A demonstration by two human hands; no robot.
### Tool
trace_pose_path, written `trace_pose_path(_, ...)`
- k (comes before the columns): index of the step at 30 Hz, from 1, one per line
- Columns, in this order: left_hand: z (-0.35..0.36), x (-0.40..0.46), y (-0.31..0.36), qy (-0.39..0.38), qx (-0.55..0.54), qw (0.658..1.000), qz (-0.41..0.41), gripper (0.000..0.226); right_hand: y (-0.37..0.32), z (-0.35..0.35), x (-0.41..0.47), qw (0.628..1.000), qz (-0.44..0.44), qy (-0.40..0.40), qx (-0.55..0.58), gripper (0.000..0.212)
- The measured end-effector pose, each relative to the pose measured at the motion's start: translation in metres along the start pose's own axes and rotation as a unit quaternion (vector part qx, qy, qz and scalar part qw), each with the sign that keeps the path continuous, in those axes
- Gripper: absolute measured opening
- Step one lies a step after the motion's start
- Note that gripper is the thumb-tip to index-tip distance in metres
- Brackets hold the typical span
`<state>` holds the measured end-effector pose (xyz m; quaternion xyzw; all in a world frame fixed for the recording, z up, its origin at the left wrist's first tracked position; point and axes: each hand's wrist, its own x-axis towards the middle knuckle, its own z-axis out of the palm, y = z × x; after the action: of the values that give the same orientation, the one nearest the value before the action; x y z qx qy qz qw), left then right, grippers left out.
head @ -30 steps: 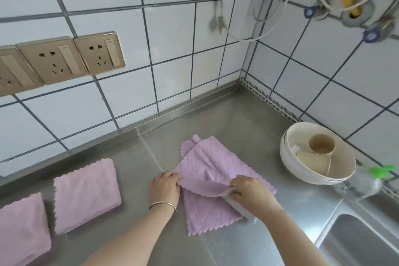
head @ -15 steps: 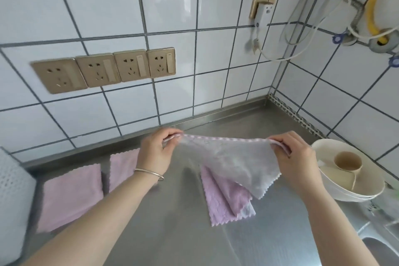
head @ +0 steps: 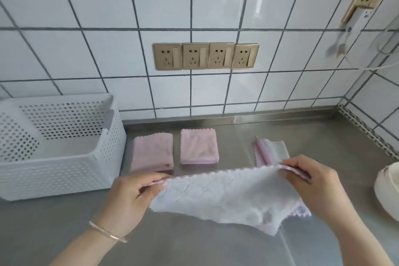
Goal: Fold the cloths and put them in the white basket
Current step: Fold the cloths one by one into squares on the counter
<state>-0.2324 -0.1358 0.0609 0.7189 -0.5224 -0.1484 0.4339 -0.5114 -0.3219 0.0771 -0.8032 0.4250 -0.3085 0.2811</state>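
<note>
I hold a pale lilac cloth [head: 224,198] stretched by its top edge above the steel counter. My left hand [head: 131,198] pinches its left corner and my right hand [head: 313,185] pinches its right corner; the rest hangs down. Two folded pink cloths [head: 153,151] [head: 198,147] lie side by side behind it. More unfolded cloths [head: 272,151] lie on the counter behind my right hand, partly hidden. The white perforated basket [head: 64,170] stands at the left, with nothing visible inside it.
A cream bowl [head: 386,188] sits at the right edge. A row of gold wall sockets [head: 205,55] is on the tiled wall, with a plugged adapter [head: 356,21] and cable at the upper right. The steel counter [head: 64,233] extends toward me.
The cloth was lifted off the pile and spread between both hands. The view has swung left, bringing the white basket and both folded cloths into sight.
</note>
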Motion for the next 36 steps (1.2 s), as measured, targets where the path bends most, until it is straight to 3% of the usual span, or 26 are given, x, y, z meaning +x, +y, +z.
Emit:
trace_pose_path(4, -0.015, -0.005, -0.03, -0.001, 0.036, 0.998, -0.048, 0.011, -0.006, 0.035, 0.016, 0.999, 0.029, -0.043, -0.001, 0.032)
trace_pose_path(10, 0.003, 0.007, -0.113, -0.019, 0.11, 0.974, -0.198, 0.023, 0.025, 0.134, 0.039, 0.985, 0.081, -0.127, -0.078, 0.01)
trace_pose_path(16, 0.04, 0.019, -0.171, -0.049, 0.18, 0.944, -0.272, 0.025, 0.066, 0.204, 0.049, 0.961, 0.153, -0.182, -0.143, 0.014)
trace_pose_path(20, 0.058, 0.03, -0.185, 0.011, 0.232, 0.94, -0.248, 0.03, 0.074, 0.224, 0.055, 0.961, 0.175, -0.157, -0.146, 0.026)
trace_pose_path(23, 0.071, 0.021, -0.191, 0.036, 0.266, 0.946, -0.181, 0.042, 0.077, 0.231, 0.045, 0.968, 0.127, -0.1, -0.193, 0.04)
trace_pose_path(25, 0.084, 0.005, -0.194, 0.009, 0.299, 0.945, -0.134, 0.048, 0.076, 0.237, 0.031, 0.969, 0.086, -0.086, -0.213, 0.045)
trace_pose_path(30, 0.135, -0.053, -0.195, -0.13, 0.369, 0.916, -0.086, 0.059, 0.097, 0.253, -0.029, 0.925, -0.023, -0.244, -0.29, 0.05)
trace_pose_path(36, 0.138, -0.081, -0.217, -0.163, 0.4, 0.899, -0.075, 0.069, 0.119, 0.25, -0.071, 0.909, -0.01, -0.234, -0.346, 0.074)
